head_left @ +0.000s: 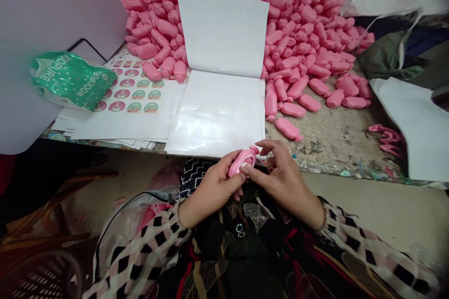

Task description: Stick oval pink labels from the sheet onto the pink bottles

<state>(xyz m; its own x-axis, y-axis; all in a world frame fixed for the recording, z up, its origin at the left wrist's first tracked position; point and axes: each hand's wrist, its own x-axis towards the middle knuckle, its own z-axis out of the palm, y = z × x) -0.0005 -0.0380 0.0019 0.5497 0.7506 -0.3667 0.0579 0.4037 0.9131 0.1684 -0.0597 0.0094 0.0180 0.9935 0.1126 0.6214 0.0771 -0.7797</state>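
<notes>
Just off the table's front edge, a small pink plastic bottle (234, 166) lies tilted in my left hand (219, 180). The fingers of that hand are closed round its base and side. An oval pink and white sticker (245, 162) is on the face turned up to me. My right hand (278, 170) is at the neck end of the bottle. Its thumb presses on the sticker's lower edge, and its index finger is bent beside the cap. The undersides of both hands are hidden.
A large heap of pink bottles (305, 32) fills the back of the table. Blank white sheets (220, 107) lie in front of me, beside printed sticker sheets (122, 93) and a green plastic pack (75, 81). Pink scraps (387, 140) and white paper (421, 131) are at right.
</notes>
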